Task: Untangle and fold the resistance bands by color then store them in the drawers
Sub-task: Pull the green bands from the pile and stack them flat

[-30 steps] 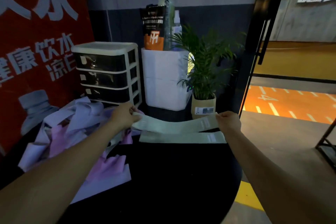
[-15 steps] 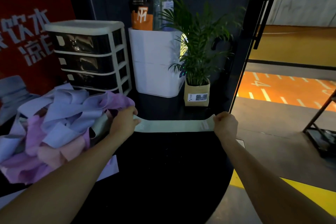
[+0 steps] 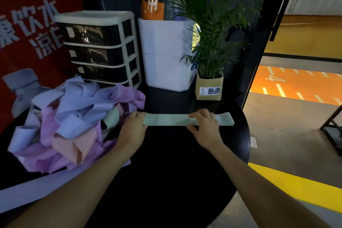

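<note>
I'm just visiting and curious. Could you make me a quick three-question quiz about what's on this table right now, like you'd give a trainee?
1. True or false: the green band lies flat on the black table.
2. Which hand rests on top of the green band nearer its middle: A) left hand B) right hand?
3. Fill in: the pile of tangled bands lies in front of the ____ unit.

Key: 1 true; 2 B, the left hand is at the band's left end; 3 drawer.
</note>
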The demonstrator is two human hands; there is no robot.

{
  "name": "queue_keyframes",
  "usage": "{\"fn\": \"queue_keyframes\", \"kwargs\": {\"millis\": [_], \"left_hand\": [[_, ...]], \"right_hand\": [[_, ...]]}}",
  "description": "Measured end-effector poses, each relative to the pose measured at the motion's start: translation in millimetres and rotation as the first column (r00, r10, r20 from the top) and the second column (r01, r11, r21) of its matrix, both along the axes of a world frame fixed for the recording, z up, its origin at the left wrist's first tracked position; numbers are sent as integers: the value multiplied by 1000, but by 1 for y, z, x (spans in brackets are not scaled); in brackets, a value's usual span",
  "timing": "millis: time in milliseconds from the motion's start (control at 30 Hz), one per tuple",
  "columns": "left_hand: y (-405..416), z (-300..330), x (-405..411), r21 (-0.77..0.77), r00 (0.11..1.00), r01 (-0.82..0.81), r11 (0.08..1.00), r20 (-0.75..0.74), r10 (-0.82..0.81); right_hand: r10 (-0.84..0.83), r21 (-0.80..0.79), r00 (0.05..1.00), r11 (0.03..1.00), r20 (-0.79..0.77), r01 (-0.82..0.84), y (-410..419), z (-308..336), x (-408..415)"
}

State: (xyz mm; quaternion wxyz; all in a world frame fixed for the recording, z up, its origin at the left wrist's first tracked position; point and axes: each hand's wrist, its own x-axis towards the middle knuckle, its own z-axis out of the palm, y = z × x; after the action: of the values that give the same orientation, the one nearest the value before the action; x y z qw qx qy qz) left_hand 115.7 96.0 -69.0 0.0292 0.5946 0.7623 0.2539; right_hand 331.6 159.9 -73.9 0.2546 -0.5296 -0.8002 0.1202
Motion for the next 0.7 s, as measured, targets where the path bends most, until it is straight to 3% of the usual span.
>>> {"fn": "queue_keyframes", "kwargs": {"millis": [300, 700], "left_hand": [[0, -13, 1, 88, 990, -82, 993, 125, 70], [-2, -11, 4, 74, 993, -60, 995, 103, 52]], "right_hand": [[-23, 71, 999, 997, 43, 20, -1, -11, -3], [-53, 89, 997, 995, 51, 48, -1, -13, -2]]}}
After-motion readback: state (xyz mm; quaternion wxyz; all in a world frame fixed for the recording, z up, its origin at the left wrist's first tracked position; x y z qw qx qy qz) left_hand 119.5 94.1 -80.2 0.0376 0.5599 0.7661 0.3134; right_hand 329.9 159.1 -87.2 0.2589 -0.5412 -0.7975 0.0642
